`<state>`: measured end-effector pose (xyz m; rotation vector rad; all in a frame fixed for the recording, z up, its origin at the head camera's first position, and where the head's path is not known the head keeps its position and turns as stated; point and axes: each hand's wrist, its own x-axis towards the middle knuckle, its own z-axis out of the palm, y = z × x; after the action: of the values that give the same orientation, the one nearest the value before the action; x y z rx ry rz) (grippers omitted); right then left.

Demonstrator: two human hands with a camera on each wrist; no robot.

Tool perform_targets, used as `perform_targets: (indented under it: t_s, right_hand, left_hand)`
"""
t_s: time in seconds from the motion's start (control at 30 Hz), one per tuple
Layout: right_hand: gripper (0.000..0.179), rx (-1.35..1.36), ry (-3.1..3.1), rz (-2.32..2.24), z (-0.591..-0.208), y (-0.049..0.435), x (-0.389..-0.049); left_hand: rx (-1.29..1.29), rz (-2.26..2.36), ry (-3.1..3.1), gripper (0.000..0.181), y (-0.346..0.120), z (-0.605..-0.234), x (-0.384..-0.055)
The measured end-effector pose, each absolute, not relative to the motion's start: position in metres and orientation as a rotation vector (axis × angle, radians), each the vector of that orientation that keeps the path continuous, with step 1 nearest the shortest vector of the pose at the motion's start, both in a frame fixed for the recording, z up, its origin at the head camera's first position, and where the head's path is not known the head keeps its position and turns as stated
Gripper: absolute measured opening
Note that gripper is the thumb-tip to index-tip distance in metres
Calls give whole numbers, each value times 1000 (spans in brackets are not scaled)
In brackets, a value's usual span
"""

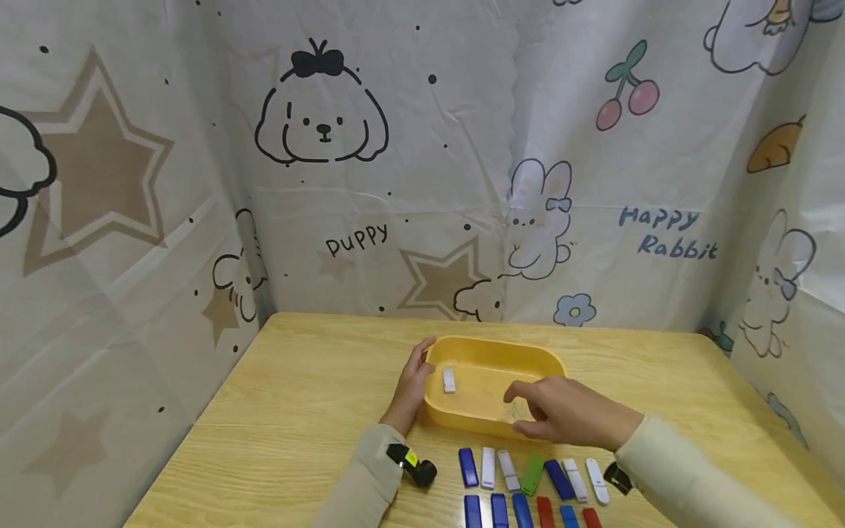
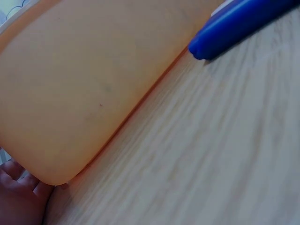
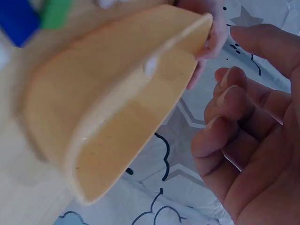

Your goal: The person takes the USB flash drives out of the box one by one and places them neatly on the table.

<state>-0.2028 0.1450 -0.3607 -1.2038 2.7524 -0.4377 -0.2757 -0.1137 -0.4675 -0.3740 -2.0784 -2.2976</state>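
A yellow plastic tub (image 1: 472,423) stands on the table. My left hand (image 1: 411,385) grips its left end, thumb at the rim and fingers along the outer wall. Inside, towards the left, lies a small white oblong stick (image 1: 449,380), perhaps a USB stick. Over the tub's front right part hovers my right hand (image 1: 571,411), its fingers loosely bent. The right wrist view shows a gap between that thumb and the fingers (image 3: 213,136), with nothing held. A blue stick (image 2: 243,28) lies close to the tub's outer wall in the left wrist view.
Two rows of similar sticks lie in front of the tub. The farther row has blue, white and green (image 1: 532,475) ones; the nearer has blue and red (image 1: 545,512) ones, cut by the frame's bottom. A patterned curtain (image 1: 422,183) surrounds the wooden table (image 1: 297,411).
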Motion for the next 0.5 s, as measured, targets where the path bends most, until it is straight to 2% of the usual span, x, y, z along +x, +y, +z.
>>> perform_targets:
  t_s: [0.27, 0.5]
  right_hand:
    - [27, -1257, 2799, -345, -350, 105, -245]
    - [27, -1227, 2816, -337, -357, 76, -283]
  left_hand:
    - [-375, -2286, -2090, 52, -116, -468, -273]
    - [-428, -2349, -2035, 53, -117, -467, -273]
